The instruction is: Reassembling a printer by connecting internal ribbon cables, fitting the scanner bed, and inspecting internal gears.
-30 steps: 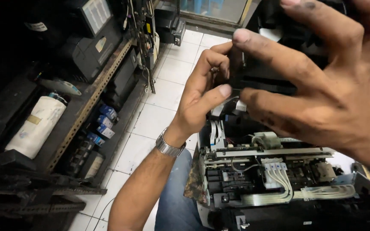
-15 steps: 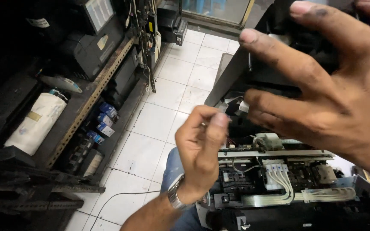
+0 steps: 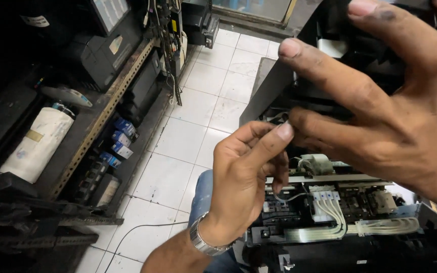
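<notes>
An opened printer (image 3: pixel 360 222) sits low on the right, showing white ribbon tubes (image 3: pixel 330 212), circuit parts and a metal rail. My right hand (image 3: pixel 380 111) grips its raised black lid (image 3: pixel 274 88) from above, fingers spread across the lid. My left hand (image 3: pixel 244 177), with a metal watch (image 3: pixel 203 242) on the wrist, is just under the right fingers. Its thumb and forefinger pinch a thin grey wire (image 3: pixel 277 119) at the lid's lower edge. My palms hide where the wire runs.
A metal rack (image 3: pixel 102 116) on the left holds black printers, a white paper roll (image 3: pixel 36 144) and small blue ink boxes (image 3: pixel 122 139). White floor tiles (image 3: pixel 203 101) run between rack and printer. My knee in jeans (image 3: pixel 203 197) is under the left hand. A thin cable (image 3: pixel 137 232) lies on the floor.
My left hand dropped from the lid's edge, turned palm toward me and came back up with fingers pinched beneath the right hand. The right hand keeps holding the lid, now slightly higher.
</notes>
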